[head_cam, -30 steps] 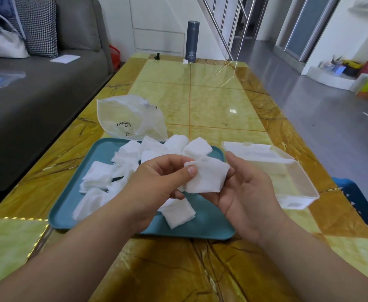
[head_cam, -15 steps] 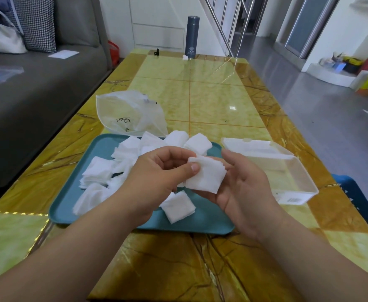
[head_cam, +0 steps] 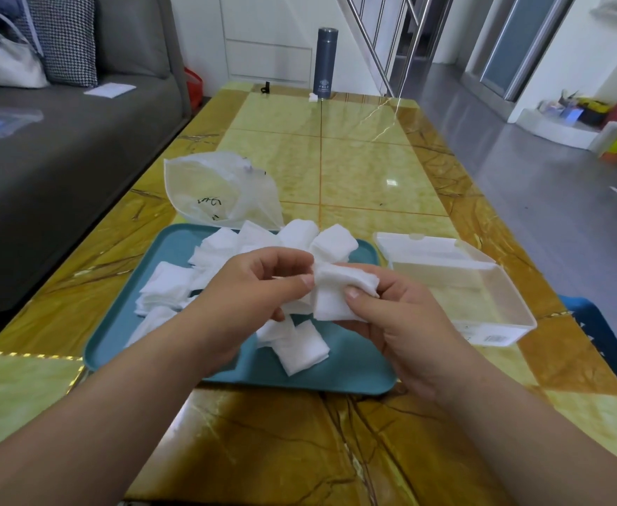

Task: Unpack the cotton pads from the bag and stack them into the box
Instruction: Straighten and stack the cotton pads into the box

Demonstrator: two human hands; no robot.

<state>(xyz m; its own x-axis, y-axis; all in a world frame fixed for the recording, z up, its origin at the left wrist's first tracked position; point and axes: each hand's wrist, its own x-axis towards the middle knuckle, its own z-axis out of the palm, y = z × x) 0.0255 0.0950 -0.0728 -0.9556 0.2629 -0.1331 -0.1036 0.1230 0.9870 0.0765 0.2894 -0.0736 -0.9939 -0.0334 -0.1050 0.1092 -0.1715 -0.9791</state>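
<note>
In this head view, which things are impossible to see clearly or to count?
- Head view: the held pads cannot be counted; the left hand and right hand pinch them and cover their edges.
- Head view: some loose pads on the tray lie hidden under the left hand and forearm.
- Head view: the black writing on the bag is too small and creased to read.
- Head view: the box label is too small to read.

Tray (head_cam: 354,378) mid-frame on the table (head_cam: 354,158), loose pads (head_cam: 168,286) piled in it, bag (head_cam: 219,191) just behind at upper left, box (head_cam: 482,286) right beside the tray, flask (head_cam: 323,63) far behind
</note>
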